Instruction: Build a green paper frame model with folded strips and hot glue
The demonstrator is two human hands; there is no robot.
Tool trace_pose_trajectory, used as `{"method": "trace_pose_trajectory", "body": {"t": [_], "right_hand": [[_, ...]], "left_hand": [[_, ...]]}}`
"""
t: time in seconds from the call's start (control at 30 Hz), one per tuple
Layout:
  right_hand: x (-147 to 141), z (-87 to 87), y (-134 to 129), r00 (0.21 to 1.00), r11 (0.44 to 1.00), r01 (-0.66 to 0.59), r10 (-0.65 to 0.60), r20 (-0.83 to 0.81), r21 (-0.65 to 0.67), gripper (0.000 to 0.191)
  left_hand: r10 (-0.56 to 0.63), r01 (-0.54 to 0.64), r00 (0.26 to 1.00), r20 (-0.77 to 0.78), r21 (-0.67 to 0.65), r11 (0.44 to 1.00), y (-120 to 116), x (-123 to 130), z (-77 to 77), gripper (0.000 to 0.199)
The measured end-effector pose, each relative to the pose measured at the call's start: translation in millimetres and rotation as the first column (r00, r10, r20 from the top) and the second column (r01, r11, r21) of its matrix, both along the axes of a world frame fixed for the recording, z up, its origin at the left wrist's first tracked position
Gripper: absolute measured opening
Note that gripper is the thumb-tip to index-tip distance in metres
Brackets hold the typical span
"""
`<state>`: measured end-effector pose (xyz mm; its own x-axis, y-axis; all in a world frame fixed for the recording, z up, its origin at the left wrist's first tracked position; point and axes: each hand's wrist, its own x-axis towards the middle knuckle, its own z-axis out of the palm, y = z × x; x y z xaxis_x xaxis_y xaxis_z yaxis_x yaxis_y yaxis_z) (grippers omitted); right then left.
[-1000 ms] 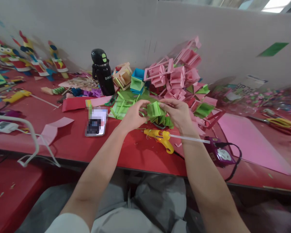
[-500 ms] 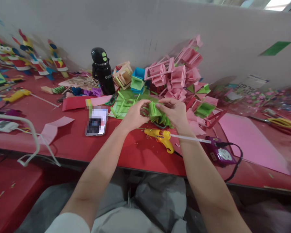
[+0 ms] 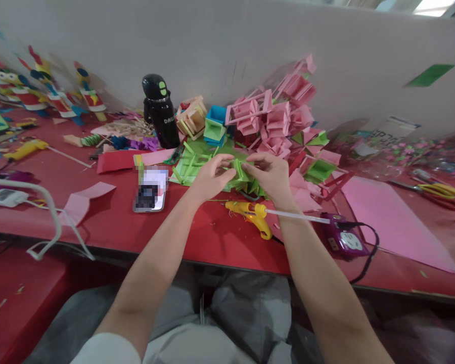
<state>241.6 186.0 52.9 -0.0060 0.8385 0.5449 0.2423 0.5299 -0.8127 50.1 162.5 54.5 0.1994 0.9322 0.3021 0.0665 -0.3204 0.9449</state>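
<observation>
Between my two hands is a small folded green paper piece, held above the table near the middle of the view. My left hand pinches its left side with thumb and fingers. On its right side, my right hand grips it with the fingertips. More green folded paper lies behind and left of my hands, and some shows beneath them. Just below my hands a yellow hot glue gun rests on its side, a clear glue stick sticking out toward the right.
Pink paper boxes are heaped at the back. A black bottle stands left of a blue paper box. A phone lies left of my hands. At right are a purple power strip and a pink sheet.
The green paper piece has turned and sunk slightly between my fingers, showing its folds more edge-on. My right hand has shifted a little to the left. The rest stays where it was.
</observation>
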Motion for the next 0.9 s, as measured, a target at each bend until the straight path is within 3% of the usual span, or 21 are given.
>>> {"method": "trace_pose_trajectory", "body": {"t": [0.2,0.4,0.67,0.9], "right_hand": [[-4,2.5,-6,0.994,0.99,0.047,-0.06,0.094,0.134,0.017],[-2,2.3,-4,0.979,0.986,0.012,-0.045,0.199,0.167,0.019],[-1,11.4,-5,0.92,0.971,-0.214,0.163,0.356,0.109,0.025],[-6,12.0,1,0.913,0.966,-0.241,0.192,0.36,0.096,0.019]], "left_hand": [[0.058,-0.054,0.997,-0.043,0.094,0.994,1,2,-3.1,0.036],[0.078,-0.074,0.996,-0.044,0.099,0.992,3,-1,-4.5,0.036],[0.091,-0.087,0.995,-0.049,0.073,0.993,2,0,-4.1,0.038],[0.078,-0.077,0.997,-0.018,0.036,0.996,-1,1,-2.3,0.04]]}}
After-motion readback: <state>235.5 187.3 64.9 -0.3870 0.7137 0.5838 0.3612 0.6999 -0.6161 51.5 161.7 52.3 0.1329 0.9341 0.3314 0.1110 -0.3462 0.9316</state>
